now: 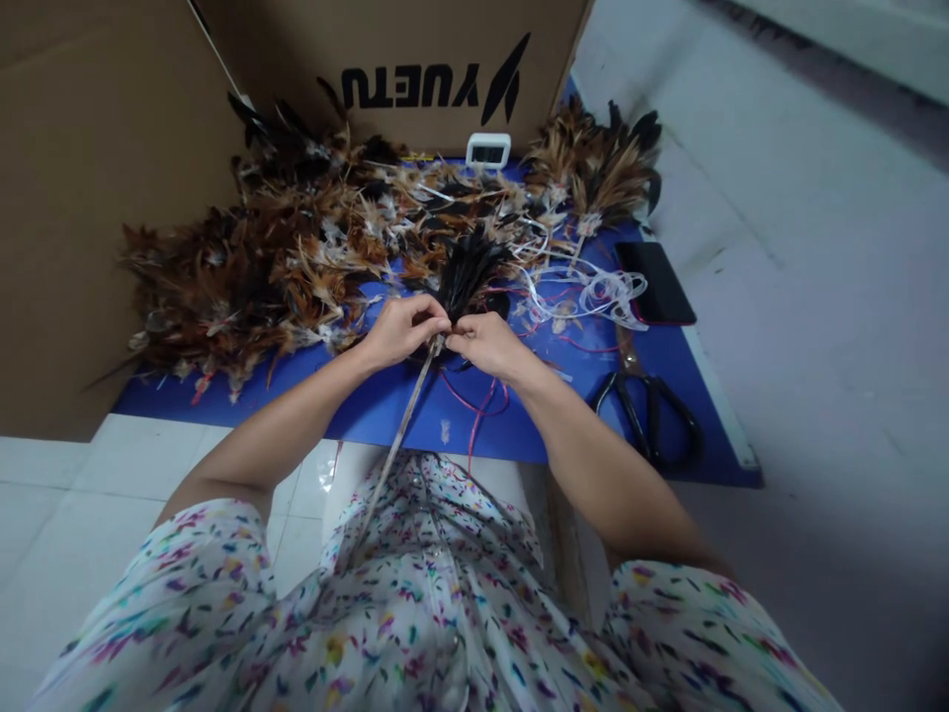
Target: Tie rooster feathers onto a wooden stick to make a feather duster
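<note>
Cardboard box point(415, 44) backs black feathers point(469, 272), left hand point(404, 328) and right hand point(490, 343) pinching their base.

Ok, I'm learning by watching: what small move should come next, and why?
Perhaps steady the thin stick with the left hand and pinch the base of the black feathers snugly against it with the right hand. Both hands meet where feathers and stick come together; whether anything binds them there is hidden by the fingers.

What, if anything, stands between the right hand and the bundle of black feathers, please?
Nothing visible does: the right hand and left hand are both at the base of the black feathers, by the upper end of the stick.
</note>
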A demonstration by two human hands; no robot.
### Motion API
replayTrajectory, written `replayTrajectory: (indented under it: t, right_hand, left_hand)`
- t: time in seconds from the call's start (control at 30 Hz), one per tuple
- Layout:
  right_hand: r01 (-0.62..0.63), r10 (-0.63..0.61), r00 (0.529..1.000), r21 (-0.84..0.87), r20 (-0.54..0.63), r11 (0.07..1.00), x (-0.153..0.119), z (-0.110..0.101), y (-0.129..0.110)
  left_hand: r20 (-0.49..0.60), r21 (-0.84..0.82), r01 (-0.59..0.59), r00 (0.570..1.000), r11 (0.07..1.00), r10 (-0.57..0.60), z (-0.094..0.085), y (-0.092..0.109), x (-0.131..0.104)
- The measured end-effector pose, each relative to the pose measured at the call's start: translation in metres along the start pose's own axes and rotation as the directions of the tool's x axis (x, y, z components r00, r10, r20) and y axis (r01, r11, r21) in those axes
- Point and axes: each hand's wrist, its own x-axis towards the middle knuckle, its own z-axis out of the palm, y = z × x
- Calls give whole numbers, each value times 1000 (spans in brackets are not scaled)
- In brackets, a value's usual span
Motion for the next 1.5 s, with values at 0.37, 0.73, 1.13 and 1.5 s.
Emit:
replayTrajectory:
  t: [0.37,0.73,1.13,1.5]
  right_hand:
    - [-17,17,999,18,34,1000,-4,-3,-7]
    - [35,-36,999,-168,-1,985,-11,-5,-16]
    - [88,-118,992,-396,-51,914,-22,-14,-26]
    - [322,-354,935,-379,-15,868,-31,-7,-28]
  left_hand:
    - [6,-35,-11,1000,999,12,-2,-11,-2]
    - [25,65,-112,994,992,111,-4,-5,-3]
    - [142,52,-84,987,995,76,3,-5,-3]
    - [127,305,-193,979,933,161,3,-3,-5]
